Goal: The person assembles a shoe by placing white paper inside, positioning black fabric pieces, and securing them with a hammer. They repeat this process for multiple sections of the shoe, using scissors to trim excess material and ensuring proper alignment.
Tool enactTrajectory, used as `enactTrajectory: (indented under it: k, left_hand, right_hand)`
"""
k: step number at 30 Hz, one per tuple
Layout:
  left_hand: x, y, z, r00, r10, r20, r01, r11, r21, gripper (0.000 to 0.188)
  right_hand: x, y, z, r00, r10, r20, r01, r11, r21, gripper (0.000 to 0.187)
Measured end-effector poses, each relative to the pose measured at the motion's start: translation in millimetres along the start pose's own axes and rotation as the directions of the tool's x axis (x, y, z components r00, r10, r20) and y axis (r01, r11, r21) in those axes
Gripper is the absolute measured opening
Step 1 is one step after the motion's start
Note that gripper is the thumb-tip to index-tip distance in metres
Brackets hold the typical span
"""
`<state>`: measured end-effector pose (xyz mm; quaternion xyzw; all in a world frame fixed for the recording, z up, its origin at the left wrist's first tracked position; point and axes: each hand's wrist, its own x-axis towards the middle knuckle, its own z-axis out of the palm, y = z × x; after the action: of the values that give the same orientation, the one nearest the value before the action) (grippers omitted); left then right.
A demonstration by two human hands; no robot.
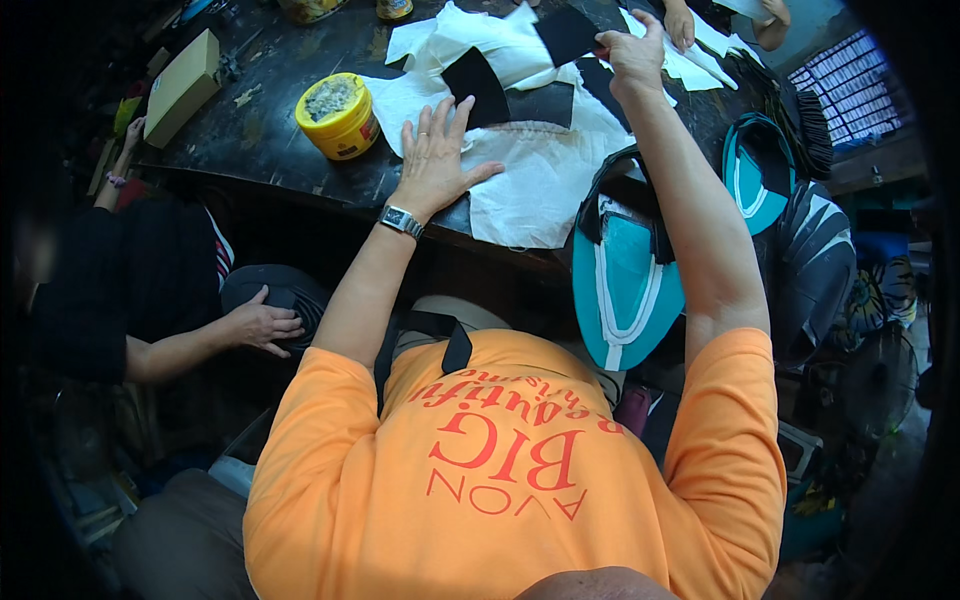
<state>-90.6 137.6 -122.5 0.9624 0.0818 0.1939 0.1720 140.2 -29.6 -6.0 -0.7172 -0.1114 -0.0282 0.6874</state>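
My left hand [437, 160] lies flat with its fingers spread on a white cloth [530, 205] at the table's near edge. Its fingertips touch a curved black fabric piece [477, 88]. Farther right, my right hand [635, 60] is raised, its fingers closed on a black square of fabric [566, 37]. Something small and red shows by those fingers, too small to name. Between my hands, another black piece [542, 105] rests on the cloth. A teal, pointed shoe-upper-like piece with white trim [627, 290] hangs below my right forearm.
A yellow tub [345, 115] stands left of the cloth on the dark table [240, 130]. A long box [183, 88] is farther left. Another teal piece [757, 170] sits right. A co-worker's hand [265, 322] rests on a dark item; another person's hand [680, 25] is across the table.
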Motion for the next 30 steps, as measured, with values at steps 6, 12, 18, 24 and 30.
enactTrajectory:
  k: [6,12,18,24,30]
  left_hand:
    - [1.5,-2.0,5.5,1.000,-0.018,0.005,0.018,1.000,0.008,0.113]
    - [0.0,1.5,4.6,1.000,-0.029,0.009,0.028,0.996,0.084,0.108]
    - [-1.6,5.2,-12.9,0.972,0.025,-0.235,-0.061,0.987,-0.148,0.058]
    - [-9.3,31.8,-18.6,0.958,0.107,-0.266,-0.217,0.875,-0.433,0.027]
    - [-9.8,54.1,2.1,0.968,0.241,-0.070,-0.251,0.940,-0.230,0.022]
  right_hand:
    - [24.4,24.1,-41.4,0.987,-0.159,-0.032,0.162,0.972,0.169,0.069]
    - [47.3,0.4,-107.2,0.996,-0.023,-0.090,0.066,0.853,0.518,0.074]
    - [10.9,8.0,-126.6,0.966,0.226,-0.123,-0.186,0.944,0.273,0.065]
    - [-0.9,28.8,-129.5,0.940,0.320,-0.117,-0.276,0.916,0.293,0.065]
    - [15.0,34.7,-141.3,0.951,0.228,-0.209,-0.179,0.957,0.229,0.060]
